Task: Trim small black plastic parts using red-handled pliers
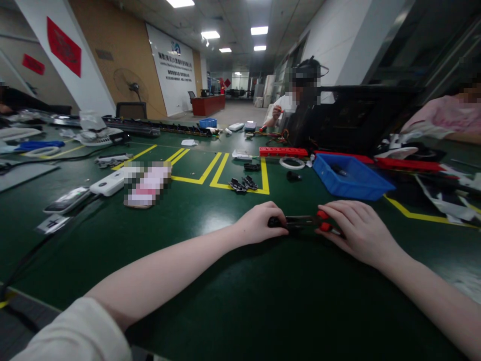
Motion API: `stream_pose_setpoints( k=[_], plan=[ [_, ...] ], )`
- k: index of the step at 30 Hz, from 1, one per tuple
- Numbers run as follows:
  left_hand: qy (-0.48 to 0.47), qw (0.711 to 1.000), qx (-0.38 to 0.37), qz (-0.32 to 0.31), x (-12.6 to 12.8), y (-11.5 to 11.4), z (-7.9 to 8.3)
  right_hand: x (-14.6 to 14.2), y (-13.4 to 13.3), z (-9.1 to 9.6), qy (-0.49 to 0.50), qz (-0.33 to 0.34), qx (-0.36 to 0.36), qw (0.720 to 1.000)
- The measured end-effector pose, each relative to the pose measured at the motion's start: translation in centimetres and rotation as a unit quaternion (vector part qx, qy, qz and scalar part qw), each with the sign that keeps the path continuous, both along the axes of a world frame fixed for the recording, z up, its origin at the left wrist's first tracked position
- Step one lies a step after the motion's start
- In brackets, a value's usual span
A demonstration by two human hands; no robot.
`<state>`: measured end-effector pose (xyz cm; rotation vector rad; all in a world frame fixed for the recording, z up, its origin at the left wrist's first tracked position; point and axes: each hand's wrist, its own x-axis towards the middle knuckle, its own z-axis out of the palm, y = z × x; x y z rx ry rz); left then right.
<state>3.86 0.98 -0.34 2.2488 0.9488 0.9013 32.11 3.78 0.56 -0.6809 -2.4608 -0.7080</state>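
Observation:
Both my hands rest on the green table (pixel 240 301) close in front of me. My right hand (pixel 355 231) is closed around the red handles of a pair of pliers (pixel 302 220), which lies level and points left. My left hand (pixel 261 223) is curled shut on a small black part (pixel 275 221) held at the pliers' tip. The fingers hide most of that part.
A blue bin (pixel 351 176) stands just beyond my right hand. Small black parts (pixel 243 184) lie on the yellow floor-style markings, with a white tape roll (pixel 292 162) and red strips (pixel 283 151) behind. A white power strip (pixel 108 183) and cables lie left. Other people sit at the far side.

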Motion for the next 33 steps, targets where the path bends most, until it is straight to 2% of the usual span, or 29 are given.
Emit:
stream_pose_setpoints(
  k=[10, 18, 23, 33],
  plan=[
    [-0.028, 0.999, 0.011, 0.017, 0.1, 0.2, -0.2, 0.1, 0.1, -0.4, -0.006, 0.028, -0.005, 1.0],
    [-0.04, 0.999, 0.012, 0.019, 0.1, 0.0, -0.2, 0.1, -0.5, -0.2, 0.021, 0.024, -0.046, 0.998],
    [-0.042, 0.999, 0.017, 0.019, 0.2, 0.1, -0.4, 0.0, -0.7, -0.1, 0.016, 0.024, -0.021, 0.999],
    [-0.043, 0.999, 0.031, 0.002, 0.2, 0.1, -0.6, 0.0, -0.9, 0.0, 0.015, 0.025, -0.02, 0.999]
  ],
)
